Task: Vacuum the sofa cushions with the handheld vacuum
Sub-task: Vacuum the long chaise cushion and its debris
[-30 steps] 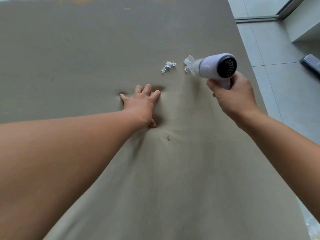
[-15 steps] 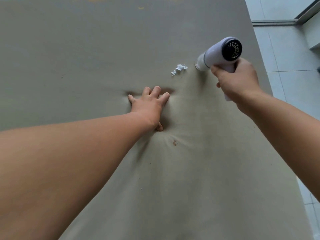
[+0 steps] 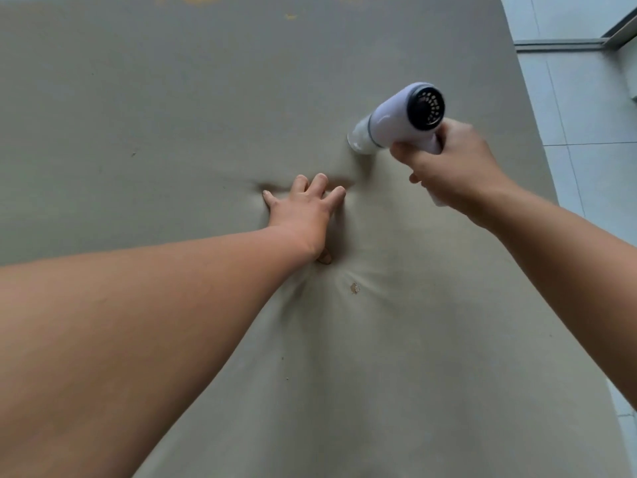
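A large beige sofa cushion (image 3: pixel 172 115) fills most of the head view. My left hand (image 3: pixel 303 208) presses flat into it with fingers spread, denting the fabric. My right hand (image 3: pixel 451 167) grips the handle of a white handheld vacuum (image 3: pixel 396 120) with a black rear vent. Its nozzle touches the cushion just up and right of my left fingertips. A small brownish crumb (image 3: pixel 355 288) lies below my left hand. No white paper scraps are visible.
Pale floor tiles (image 3: pixel 586 115) run along the cushion's right edge, with a window or door track (image 3: pixel 558 44) at the top right. Yellowish marks (image 3: pixel 289 16) sit near the cushion's far edge. A few tiny dark specks dot the fabric.
The vacuum nozzle has come down onto the cushion and moved left over the spot where the white paper scraps lay; the scraps are gone from sight. My left hand has stayed pressed down.
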